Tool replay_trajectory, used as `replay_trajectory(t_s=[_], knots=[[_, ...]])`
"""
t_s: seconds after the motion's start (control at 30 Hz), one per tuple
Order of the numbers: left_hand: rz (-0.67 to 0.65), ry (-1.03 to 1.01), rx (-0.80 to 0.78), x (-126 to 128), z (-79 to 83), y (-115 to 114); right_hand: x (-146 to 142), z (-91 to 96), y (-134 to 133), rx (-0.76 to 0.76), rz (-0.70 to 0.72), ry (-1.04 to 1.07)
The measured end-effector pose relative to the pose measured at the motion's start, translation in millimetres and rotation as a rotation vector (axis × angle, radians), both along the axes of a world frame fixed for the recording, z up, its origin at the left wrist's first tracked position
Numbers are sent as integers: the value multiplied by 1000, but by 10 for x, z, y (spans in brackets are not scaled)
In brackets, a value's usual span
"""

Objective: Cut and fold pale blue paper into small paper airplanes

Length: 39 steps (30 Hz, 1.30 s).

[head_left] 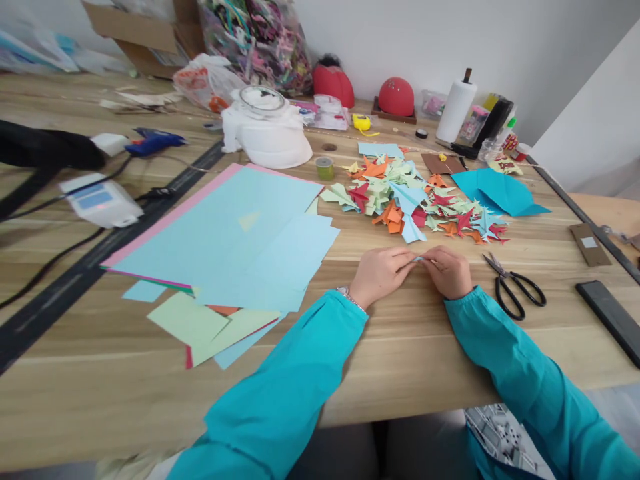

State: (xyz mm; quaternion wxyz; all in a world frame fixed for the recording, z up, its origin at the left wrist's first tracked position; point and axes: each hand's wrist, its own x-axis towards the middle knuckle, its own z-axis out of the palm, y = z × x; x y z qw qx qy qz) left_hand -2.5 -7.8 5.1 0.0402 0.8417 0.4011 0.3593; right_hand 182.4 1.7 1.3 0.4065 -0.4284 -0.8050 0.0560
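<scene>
Between my two hands is a small piece of light blue folded paper [418,259], mostly covered by the fingers. My left hand [381,275] pinches it from the left, and my right hand [447,270] pinches it from the right, both low over the wooden table. Just beyond them lies a heap of folded paper figures [395,190] in green, orange, red and blue. Black-handled scissors [517,285] rest to the right of my right hand, blades partly spread. Left of my left hand are large light blue paper sheets [240,233], with smaller green paper pieces [190,319] at their near edge.
A turquoise paper sheet [500,191] lies behind the heap. Further right is a black phone-like slab [610,317]. White caps [273,137], a yellow tape measure [361,122] and a white thread cone [456,110] stand at the back. A blue glue gun [156,142] with cables is at left.
</scene>
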Motion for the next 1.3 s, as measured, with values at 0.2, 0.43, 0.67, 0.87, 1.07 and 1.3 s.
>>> replay_trajectory(t_s=[0.2,0.43,0.67,0.87,1.07,1.3], knots=[[11,46,11,-18,-6,12,-12,19,-19,25,10,-6],[27,117,38,-7,20,10,-2,-10,-10,-6,-9,-54],[44,131,71,13,5,14,-8,-12,-11,-6,0,-29],[45,127,63,0,3,11,-14,10,-1,-4,15,5],[60,172,60,-19,10,14,-22,26,-16,28,47,6],[55,219,102,-2,10,14,-7,-3,-13,70,-7,-174]])
